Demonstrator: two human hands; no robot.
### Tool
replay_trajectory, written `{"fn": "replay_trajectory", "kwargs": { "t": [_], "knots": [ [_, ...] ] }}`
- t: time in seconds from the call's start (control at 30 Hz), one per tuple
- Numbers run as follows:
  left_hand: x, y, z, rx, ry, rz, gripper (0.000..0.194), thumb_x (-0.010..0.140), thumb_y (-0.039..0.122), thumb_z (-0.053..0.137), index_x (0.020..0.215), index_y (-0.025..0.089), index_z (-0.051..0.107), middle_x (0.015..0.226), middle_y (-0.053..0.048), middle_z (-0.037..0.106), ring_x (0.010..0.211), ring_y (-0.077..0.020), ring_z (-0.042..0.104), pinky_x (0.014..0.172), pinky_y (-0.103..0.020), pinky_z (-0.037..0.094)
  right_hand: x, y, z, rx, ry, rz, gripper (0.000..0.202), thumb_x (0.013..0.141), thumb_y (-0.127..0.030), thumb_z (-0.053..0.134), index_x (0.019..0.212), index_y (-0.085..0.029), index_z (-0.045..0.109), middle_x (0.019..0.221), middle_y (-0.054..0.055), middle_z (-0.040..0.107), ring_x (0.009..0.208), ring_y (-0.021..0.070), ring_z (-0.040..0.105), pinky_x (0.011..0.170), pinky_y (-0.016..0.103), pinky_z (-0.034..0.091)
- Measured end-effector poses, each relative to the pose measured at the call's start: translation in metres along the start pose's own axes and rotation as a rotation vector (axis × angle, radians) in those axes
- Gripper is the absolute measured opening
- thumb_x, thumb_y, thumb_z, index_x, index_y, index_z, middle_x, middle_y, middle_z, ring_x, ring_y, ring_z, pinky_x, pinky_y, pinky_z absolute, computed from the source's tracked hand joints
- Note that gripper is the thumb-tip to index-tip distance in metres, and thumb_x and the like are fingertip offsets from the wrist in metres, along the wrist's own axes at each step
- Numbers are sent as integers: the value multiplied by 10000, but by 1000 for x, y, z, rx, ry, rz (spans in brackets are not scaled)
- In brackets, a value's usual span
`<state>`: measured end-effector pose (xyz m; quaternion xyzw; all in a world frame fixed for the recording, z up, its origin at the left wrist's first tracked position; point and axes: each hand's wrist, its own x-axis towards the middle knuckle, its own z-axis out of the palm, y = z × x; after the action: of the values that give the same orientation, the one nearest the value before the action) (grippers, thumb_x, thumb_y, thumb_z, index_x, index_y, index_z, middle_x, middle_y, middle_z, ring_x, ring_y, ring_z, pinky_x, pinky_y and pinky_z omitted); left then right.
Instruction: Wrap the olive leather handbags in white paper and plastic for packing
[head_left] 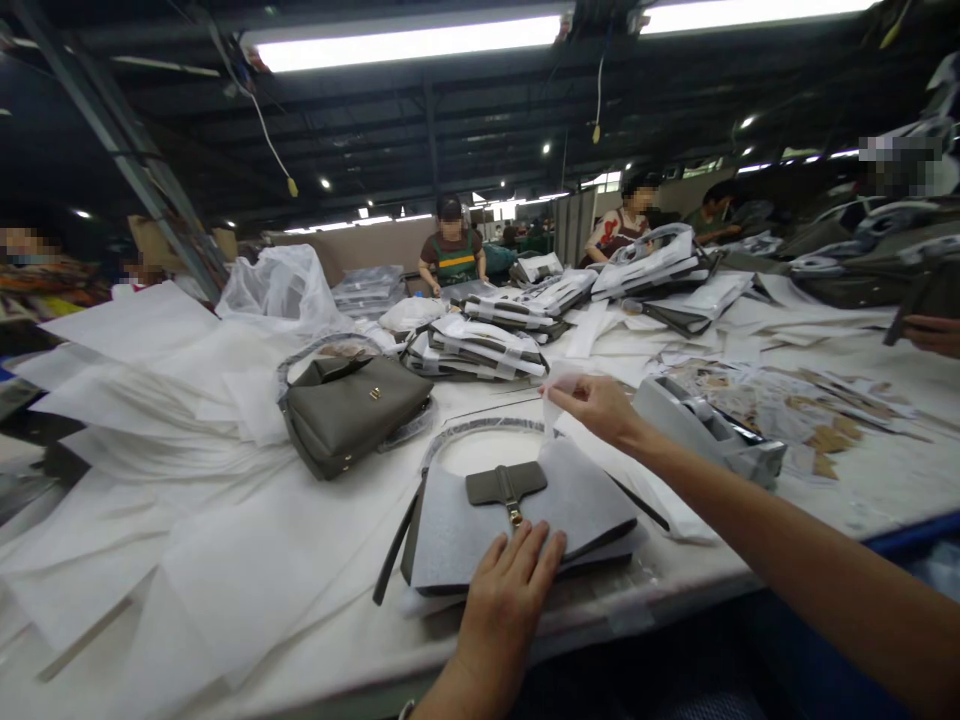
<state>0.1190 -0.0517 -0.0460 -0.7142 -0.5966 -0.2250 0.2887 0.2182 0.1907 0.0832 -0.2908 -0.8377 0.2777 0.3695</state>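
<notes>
A dark olive handbag (pixel 506 484) lies flat before me, its front covered by white paper (pixel 450 530). Its tab with a gold clasp shows on top of the paper. The curved handle (pixel 480 428) is wrapped in plastic film. My left hand (pixel 514 580) rests on the bag just below the clasp, fingers stretched out. Above the bag's upper right side, my right hand (pixel 604 405) pinches a thin, whitish translucent piece (pixel 556 385) between thumb and fingers; whether it is paper or film I cannot tell.
Loose white sheets (pixel 247 560) cover the table's left. Behind stands another olive handbag (pixel 360 405), near stacked wrapped bags (pixel 480 350). A grey tape dispenser (pixel 697 425) sits right, before paper scraps (pixel 810 400). Co-workers, one in an apron (pixel 454 258), are across the table.
</notes>
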Motion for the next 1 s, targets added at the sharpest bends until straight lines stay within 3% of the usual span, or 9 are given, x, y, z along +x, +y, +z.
{"fn": "replay_trajectory", "kwargs": {
  "t": [0.27,0.4,0.53,0.7,0.77,0.87,1.0],
  "knots": [
    [3,-1,-3,17,31,13,413,1063,177,313,1354,236,599,1328,-3,657,1182,-182,651,922,-305,575,76,21,22,81,-21,49,187,812,-335,662,875,-174,733,676,36,737,661,200,694,638,277,524],
    [5,-1,-2,26,92,2,436,1075,198,272,1303,249,640,1285,20,683,1135,-169,677,887,-288,587,80,13,20,132,-71,46,243,801,-417,682,781,-179,727,696,56,745,654,203,692,630,288,548],
    [4,-1,1,3,106,-8,393,1068,195,332,1298,249,646,1283,10,685,1138,-171,675,920,-279,571,41,-10,2,150,-148,-10,339,864,-480,607,838,-173,750,835,76,770,721,194,694,699,287,554],
    [2,0,4,-29,90,-21,368,1058,194,381,1337,245,616,1323,-1,662,1187,-176,646,980,-293,541,-36,-26,-25,-39,-201,-161,295,932,-400,557,990,-211,776,979,55,777,885,220,718,819,303,562],
    [2,0,5,-37,88,-25,372,1064,204,364,1329,251,621,1318,7,665,1183,-173,649,972,-294,543,-67,-20,-31,-82,-252,-228,260,923,-281,557,1075,-214,757,1062,45,769,965,211,723,885,292,565],
    [2,2,6,-51,148,-62,406,1073,200,308,1289,264,646,1285,24,684,1151,-173,666,941,-315,558,-107,-3,-32,-119,-335,-356,407,871,-83,495,1194,-215,705,1171,30,741,1089,170,696,992,257,534],
    [2,2,2,-55,61,-39,418,1075,214,283,1316,248,622,1322,12,662,1170,-182,657,924,-328,569,-144,17,-21,-182,-313,-571,493,844,-1,455,1252,-189,660,1226,58,717,1179,148,650,1072,262,482]
  ]
}}
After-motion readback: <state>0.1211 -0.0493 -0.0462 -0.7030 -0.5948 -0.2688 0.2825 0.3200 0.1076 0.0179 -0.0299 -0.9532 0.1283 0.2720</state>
